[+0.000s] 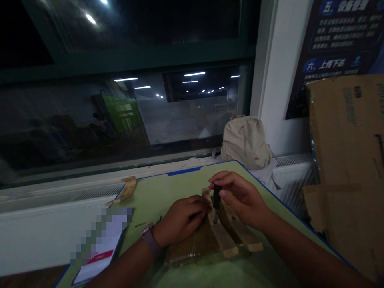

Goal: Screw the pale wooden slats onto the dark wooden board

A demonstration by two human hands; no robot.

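Observation:
My right hand [246, 198] grips the black handle of a screwdriver [216, 198] from above. The screwdriver stands nearly upright, its tip at a screw or hole in a curved wooden slat [223, 236]. My left hand [186, 218], wearing a wristwatch [150, 238], has its fingers curled with the tips against the slat's left edge. To the right lies a second curved wooden slat [246, 234] with a dark hole. Both slats rest on a flat brown taped cardboard piece [187, 250]. Contact between screwdriver tip and screw is too blurred to tell.
The green table [156, 192] has a blue edge. Another curved wooden piece [128, 190] lies at its far left corner, near a tablet-like panel [103, 248], partly pixelated. A beige backpack [246, 142] sits behind the table. Large cardboard [345, 160] stands at right.

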